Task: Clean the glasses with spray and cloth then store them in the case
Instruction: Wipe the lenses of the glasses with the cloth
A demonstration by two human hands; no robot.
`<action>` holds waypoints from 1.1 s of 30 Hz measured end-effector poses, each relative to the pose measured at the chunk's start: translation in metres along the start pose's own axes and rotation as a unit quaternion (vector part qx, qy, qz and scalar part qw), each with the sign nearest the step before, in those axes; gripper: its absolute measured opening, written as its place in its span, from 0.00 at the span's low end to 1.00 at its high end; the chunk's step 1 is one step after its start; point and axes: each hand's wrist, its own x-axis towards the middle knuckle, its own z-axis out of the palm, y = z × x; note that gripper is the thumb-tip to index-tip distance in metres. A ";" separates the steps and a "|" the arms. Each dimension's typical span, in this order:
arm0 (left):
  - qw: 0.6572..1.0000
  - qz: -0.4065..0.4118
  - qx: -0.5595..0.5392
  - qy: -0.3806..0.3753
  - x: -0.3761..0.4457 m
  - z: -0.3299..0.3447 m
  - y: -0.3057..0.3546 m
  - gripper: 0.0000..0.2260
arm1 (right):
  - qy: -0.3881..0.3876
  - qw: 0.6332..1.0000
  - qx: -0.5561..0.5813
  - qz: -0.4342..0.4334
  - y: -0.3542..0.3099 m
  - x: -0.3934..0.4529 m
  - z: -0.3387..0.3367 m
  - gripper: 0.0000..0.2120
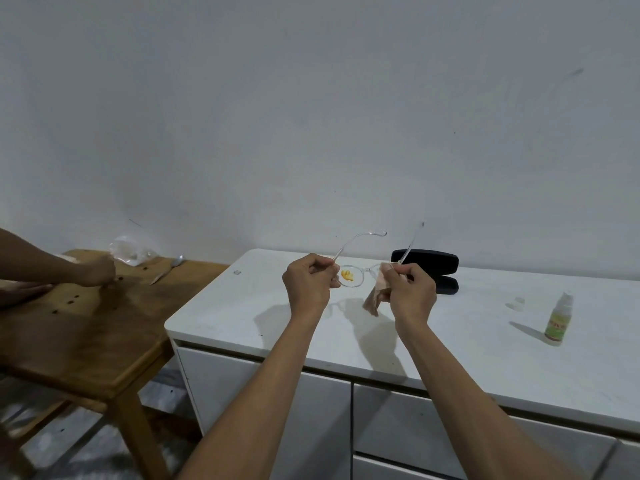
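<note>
One glasses (360, 268), one case (429, 271), one bottle (558, 320)

A plain pale grey wall (311, 116), marked with a few faint scuffs, fills the upper half of the view. Against it, a white cabinet (450, 358) with a rounded top and flat drawer fronts is seen. To the cabinet's left, touching its corner, a worn brown wooden table (86, 341) is set. Mottled grey floor (79, 455) is glimpsed under the table.

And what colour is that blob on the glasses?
Yellow-orange, on the lens of the clear glasses by the left hand; head view.
</note>
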 end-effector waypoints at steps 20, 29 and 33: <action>0.995 0.007 -0.015 0.094 0.010 -0.007 0.002 0.06 | -0.154 0.970 0.175 0.068 -0.013 -0.031 0.028 0.03; 0.998 0.050 0.012 0.034 -0.004 -0.009 0.006 0.04 | -0.063 0.970 0.212 0.101 -0.016 -0.048 0.060 0.07; 0.998 0.054 -0.002 0.025 -0.007 -0.005 0.010 0.03 | 0.001 0.976 0.201 0.080 -0.019 -0.049 0.070 0.02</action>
